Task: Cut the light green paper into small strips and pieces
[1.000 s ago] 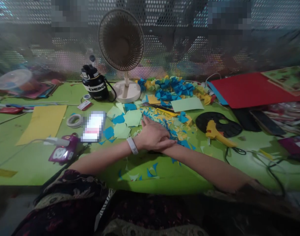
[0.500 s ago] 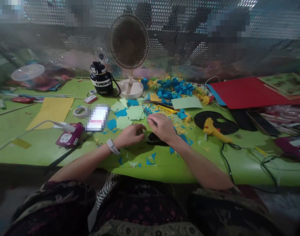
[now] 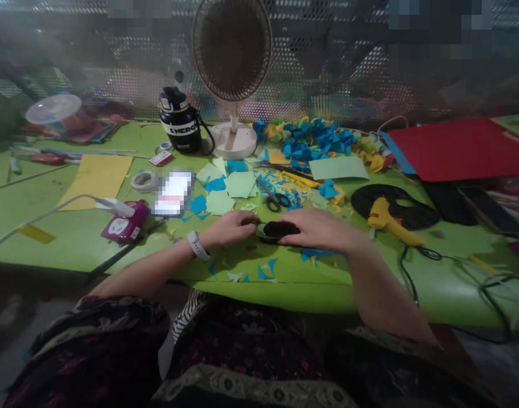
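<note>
- Two bare hands worked at the middle of the bright green tabletop [image 3: 51, 249]: the left hand [image 3: 229, 229], wearing a white wristband [image 3: 196, 245], and the right hand [image 3: 321, 229].
- One small black oblong object [image 3: 280, 229] with a pale green end [image 3: 260, 230] lay on the tabletop between them, its long axis running roughly left to right and its green end pointing toward the left hand.
- The right hand was the nearer of the two: its long, flattened, slightly spread fingers [image 3: 296, 233] lay over the black part, touching it.
- The left fingers [image 3: 247, 221] were curled and drawn together, their tips just beside the green end; whether they were pinching it could not be told.
- A pair of black-handled steel scissors [image 3: 276, 202] lay just beyond the object, among small blue and yellow paper scraps [image 3: 293, 184].
- Several pale green paper squares [image 3: 238, 184] lay farther left, while a yellow hot glue gun [image 3: 382, 215] rested on a round black mat [image 3: 370, 195] to the right.
- Beyond them stood a heap of folded blue paper shapes [image 3: 314, 136] and a large red card sheet [image 3: 459, 150].
</note>
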`<state>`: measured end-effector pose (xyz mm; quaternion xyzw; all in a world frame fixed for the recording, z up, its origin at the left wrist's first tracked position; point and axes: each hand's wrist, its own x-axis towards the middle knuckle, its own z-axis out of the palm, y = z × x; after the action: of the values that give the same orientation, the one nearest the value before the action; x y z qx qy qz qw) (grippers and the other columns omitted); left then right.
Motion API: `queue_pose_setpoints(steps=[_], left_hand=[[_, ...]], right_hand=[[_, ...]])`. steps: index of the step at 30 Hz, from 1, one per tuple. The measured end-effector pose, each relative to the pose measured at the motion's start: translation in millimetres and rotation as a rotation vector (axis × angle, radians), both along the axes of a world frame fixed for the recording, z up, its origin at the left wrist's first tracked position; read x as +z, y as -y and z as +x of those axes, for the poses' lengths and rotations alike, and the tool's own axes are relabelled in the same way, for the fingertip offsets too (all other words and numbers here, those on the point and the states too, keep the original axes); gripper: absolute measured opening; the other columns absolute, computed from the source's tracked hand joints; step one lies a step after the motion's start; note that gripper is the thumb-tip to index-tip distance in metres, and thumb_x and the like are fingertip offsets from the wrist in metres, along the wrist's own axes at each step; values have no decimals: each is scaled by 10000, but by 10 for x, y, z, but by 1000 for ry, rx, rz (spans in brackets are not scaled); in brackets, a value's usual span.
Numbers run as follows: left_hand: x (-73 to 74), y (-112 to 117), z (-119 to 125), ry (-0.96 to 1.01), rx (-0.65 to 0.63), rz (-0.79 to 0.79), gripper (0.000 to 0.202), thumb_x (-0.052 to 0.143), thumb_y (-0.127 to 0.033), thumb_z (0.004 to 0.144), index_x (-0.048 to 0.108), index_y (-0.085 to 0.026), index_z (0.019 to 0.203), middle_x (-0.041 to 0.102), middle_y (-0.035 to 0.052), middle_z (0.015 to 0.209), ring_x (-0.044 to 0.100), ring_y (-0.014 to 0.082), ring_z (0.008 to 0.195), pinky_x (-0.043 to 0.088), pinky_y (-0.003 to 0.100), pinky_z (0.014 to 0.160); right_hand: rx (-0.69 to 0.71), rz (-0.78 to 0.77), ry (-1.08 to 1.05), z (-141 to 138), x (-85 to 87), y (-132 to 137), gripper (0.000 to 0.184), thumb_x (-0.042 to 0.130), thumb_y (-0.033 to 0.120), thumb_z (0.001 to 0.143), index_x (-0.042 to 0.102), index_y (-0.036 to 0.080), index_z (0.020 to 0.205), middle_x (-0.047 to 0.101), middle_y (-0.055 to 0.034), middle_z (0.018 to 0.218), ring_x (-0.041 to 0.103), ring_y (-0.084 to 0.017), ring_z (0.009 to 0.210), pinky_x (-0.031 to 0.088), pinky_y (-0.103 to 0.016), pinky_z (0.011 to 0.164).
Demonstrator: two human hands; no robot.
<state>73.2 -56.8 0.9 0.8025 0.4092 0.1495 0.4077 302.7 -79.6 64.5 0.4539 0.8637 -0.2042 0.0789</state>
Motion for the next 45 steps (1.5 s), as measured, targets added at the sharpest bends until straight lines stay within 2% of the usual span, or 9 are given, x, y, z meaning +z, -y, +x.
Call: queue_pose_setpoints(steps=[7, 17, 20, 25, 29, 34, 38, 41, 45], left_hand=[[-83, 3, 12, 209, -36, -221, 358, 587, -284, 840, 607, -127, 1161, 623, -1, 707, 537, 124, 614, 422, 258, 589], [-108, -30, -19, 217, -82, -126, 363, 663, -284, 827, 530, -151, 1138, 620, -23, 684, 512, 100, 585, 389, 237, 566], [-151, -63, -44, 233, -53, -134, 377, 669, -302, 825, 528, -153, 1141, 578, -47, 657, 481, 90, 562, 364, 225, 545], [-200, -105, -38, 294, -3, -154, 299, 665, -340, 837, 583, -144, 1047, 636, 5, 759, 556, 103, 655, 429, 237, 618], [-183, -110, -34, 389, 16, -198, 256, 656, -370, 854, 612, -137, 949, 664, 38, 818, 599, 123, 736, 472, 267, 693], [-175, -111, -37, 450, 51, -238, 267, 688, -396, 841, 602, -143, 826, 629, 3, 750, 571, 98, 681, 457, 250, 665], [-193, -113, -29, 490, 93, -318, 316, 718, -427, 824, 589, -139, 819, 647, 10, 749, 608, 96, 670, 480, 231, 626], [-191, -112, -15, 545, 163, -444, 379, 757, -458, 788, 548, -152, 869, 683, 29, 780, 695, 144, 726, 503, 218, 571], [-158, -103, 0, 642, 216, -484, 447, 786, -487, 756, 526, -161, 917, 716, 43, 826, 733, 172, 770, 529, 209, 569]], right_hand=[[21, 114, -34, 20, -62, 20, 132, 646, 326, 877, 683, 218, 944, 724, -62, 914, 657, -238, 835, 391, -293, 632], [22, 139, -89, 121, -17, 56, 189, 605, 325, 912, 679, 224, 1054, 717, -71, 999, 660, -245, 900, 433, -315, 699], [-48, 234, -62, 232, 12, 73, 206, 606, 355, 912, 686, 218, 1042, 723, -88, 1028, 665, -270, 927, 455, -340, 718], [-197, 438, -108, 574, -80, -23, 308, 631, 405, 891, 684, 248, 1152, 720, -105, 1144, 645, -330, 1031, 486, -421, 816], [-304, 436, -17, 782, -197, -213, 239, 661, 409, 856, 725, 248, 1019, 737, -126, 963, 657, -333, 847, 483, -416, 669], [-314, 410, 71, 874, -260, -375, 194, 635, 384, 849, 718, 232, 934, 721, -121, 874, 650, -295, 755, 474, -381, 600], [-350, 433, 23, 701, -160, -312, 274, 640, 347, 826, 706, 189, 1040, 707, -165, 1045, 651, -367, 970, 521, -478, 764], [-308, 566, -245, 385, -76, -184, 334, 570, 342, 891, 674, 184, 1165, 653, -161, 1257, 581, -346, 1186, 470, -497, 964], [-289, 306, -553, 17, -103, -66, 274, 523, 394, 935, 711, 207, 1003, 747, -82, 1039, 680, -242, 944, 520, -393, 852]])
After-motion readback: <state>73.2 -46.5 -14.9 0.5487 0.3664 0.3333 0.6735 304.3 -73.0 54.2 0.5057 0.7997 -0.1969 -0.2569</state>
